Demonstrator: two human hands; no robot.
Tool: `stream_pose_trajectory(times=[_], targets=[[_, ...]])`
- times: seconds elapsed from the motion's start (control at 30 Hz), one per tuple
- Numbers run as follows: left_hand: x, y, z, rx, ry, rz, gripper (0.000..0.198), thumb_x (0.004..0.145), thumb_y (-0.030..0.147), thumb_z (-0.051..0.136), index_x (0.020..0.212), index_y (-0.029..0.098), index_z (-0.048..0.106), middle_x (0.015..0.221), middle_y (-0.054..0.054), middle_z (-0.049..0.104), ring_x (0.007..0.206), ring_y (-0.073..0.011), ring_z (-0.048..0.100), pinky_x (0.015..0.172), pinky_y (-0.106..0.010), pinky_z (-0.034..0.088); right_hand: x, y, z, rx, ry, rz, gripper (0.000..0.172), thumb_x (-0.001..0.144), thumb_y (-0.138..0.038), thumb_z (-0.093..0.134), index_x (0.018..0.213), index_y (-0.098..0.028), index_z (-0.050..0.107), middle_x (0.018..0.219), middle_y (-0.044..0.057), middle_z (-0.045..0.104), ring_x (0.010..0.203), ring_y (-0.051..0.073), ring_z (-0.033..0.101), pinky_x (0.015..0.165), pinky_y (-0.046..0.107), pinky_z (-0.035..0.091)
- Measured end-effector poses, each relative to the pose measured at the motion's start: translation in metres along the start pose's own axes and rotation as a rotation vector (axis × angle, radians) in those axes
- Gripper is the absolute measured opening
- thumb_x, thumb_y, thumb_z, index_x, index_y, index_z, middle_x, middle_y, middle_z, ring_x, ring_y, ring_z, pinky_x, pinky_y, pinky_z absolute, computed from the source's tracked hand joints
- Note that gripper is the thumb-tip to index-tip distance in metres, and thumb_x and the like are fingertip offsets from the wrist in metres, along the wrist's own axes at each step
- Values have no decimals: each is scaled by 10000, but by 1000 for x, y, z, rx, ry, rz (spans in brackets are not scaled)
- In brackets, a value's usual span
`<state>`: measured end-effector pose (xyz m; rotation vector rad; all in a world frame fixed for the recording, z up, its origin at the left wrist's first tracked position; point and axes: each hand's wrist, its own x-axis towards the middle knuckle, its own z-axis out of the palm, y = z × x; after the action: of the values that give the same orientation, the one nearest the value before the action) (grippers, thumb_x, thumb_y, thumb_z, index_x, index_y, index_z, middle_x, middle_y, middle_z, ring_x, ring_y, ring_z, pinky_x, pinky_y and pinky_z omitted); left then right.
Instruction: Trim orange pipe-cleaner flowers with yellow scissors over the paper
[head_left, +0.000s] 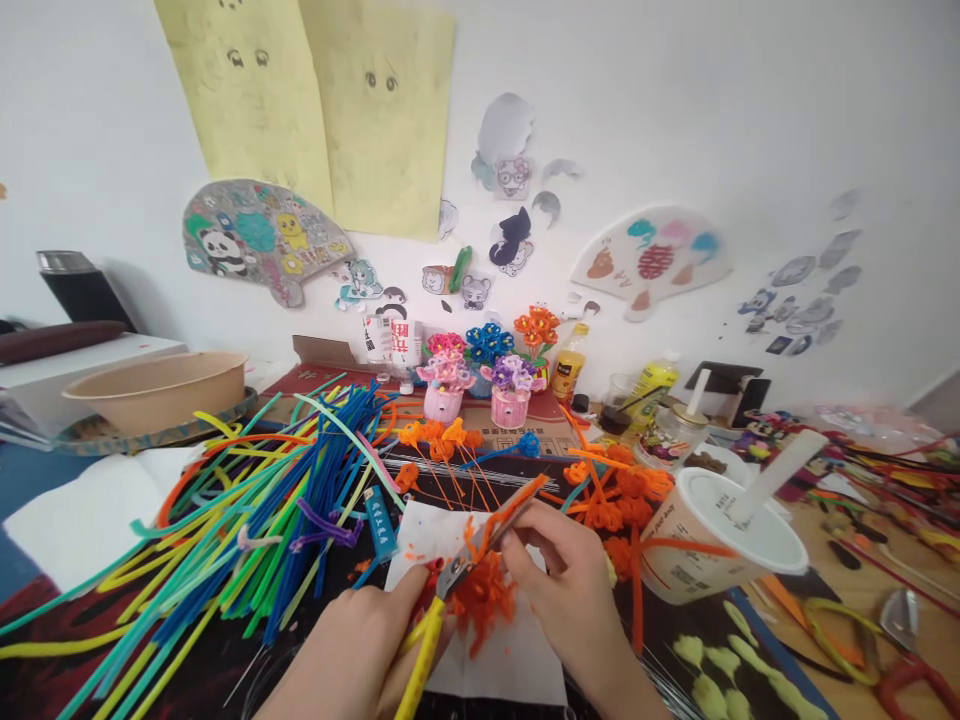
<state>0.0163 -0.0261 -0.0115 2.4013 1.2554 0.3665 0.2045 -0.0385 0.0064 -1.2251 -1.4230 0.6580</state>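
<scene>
My left hand is closed around yellow-handled scissors, blades pointing up and to the right. Across the blades, my right hand pinches a fuzzy orange pipe cleaner that lies along the steel. Below the blades, a loose heap of orange fuzz clippings rests on a white sheet of paper. Several finished orange pipe-cleaner flowers lie just beyond my right hand, and more with thin stems are behind the paper.
A large bundle of coloured pipe cleaners spreads on the left. To the right stand a lidded paper cup with a straw and another pair of scissors. Small pink flower pots and a yellow drink bottle stand near the wall.
</scene>
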Motion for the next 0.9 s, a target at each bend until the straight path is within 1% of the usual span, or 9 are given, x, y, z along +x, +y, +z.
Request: stream_pose_trajectory(times=[0.17, 0.3, 0.37, 0.43, 0.57, 0.67, 0.77, 0.9], targets=[[-1, 4, -3, 104, -17, 28, 375, 916, 449, 248, 906, 201, 529, 632, -27, 653, 547, -187, 618, 479, -235, 337, 1, -5, 0, 0, -74, -15, 181, 789, -117, 474, 649, -179, 571, 657, 4, 548, 693, 163, 546, 644, 239, 451], [0, 3, -3, 63, -52, -4, 368, 922, 434, 249, 885, 210, 539, 662, -23, 659, 534, -160, 600, 491, -214, 350, 1, -3, 0, 16, -95, -22, 175, 792, -108, 471, 679, -178, 585, 672, 2, 550, 699, 159, 548, 651, 235, 453], [0, 3, -3, 39, -53, -33, 354, 924, 416, 265, 881, 214, 552, 645, -14, 651, 499, -141, 575, 490, -200, 353, 1, 0, -1, 22, -92, -9, 163, 788, -120, 487, 673, -174, 588, 663, 4, 557, 688, 160, 551, 650, 239, 459], [-2, 3, -4, 51, -35, -50, 362, 920, 420, 277, 878, 213, 571, 613, -11, 634, 484, -140, 562, 482, -199, 352, 2, 2, -3, 33, -68, 18, 152, 786, -145, 507, 660, -170, 589, 643, 7, 563, 651, 156, 548, 633, 242, 467], [-4, 6, -6, 66, 3, -51, 408, 915, 460, 274, 862, 214, 595, 626, -27, 639, 527, -153, 593, 507, -201, 377, 3, 6, -6, 115, 6, 75, 123, 781, -195, 539, 686, -164, 611, 634, 12, 586, 582, 134, 538, 568, 221, 469], [-3, 6, -7, 36, 0, -32, 411, 915, 470, 272, 836, 217, 586, 625, -25, 641, 535, -148, 596, 511, -195, 377, 4, 6, -9, 190, -5, 87, 103, 776, -202, 556, 715, -168, 632, 609, 1, 587, 550, 118, 532, 545, 201, 469], [-1, 5, -7, 25, -43, -18, 419, 917, 473, 251, 843, 217, 575, 618, -23, 629, 513, -147, 575, 492, -203, 359, 4, 4, -12, 218, -25, 82, 101, 771, -204, 565, 710, -168, 637, 588, -3, 586, 530, 112, 538, 525, 191, 469], [1, 1, -7, 16, -121, -4, 419, 914, 468, 236, 852, 212, 562, 614, -28, 616, 505, -159, 564, 477, -221, 334, 5, 3, -13, 174, -18, 62, 120, 766, -199, 560, 676, -164, 630, 553, -6, 579, 490, 109, 536, 494, 192, 461]])
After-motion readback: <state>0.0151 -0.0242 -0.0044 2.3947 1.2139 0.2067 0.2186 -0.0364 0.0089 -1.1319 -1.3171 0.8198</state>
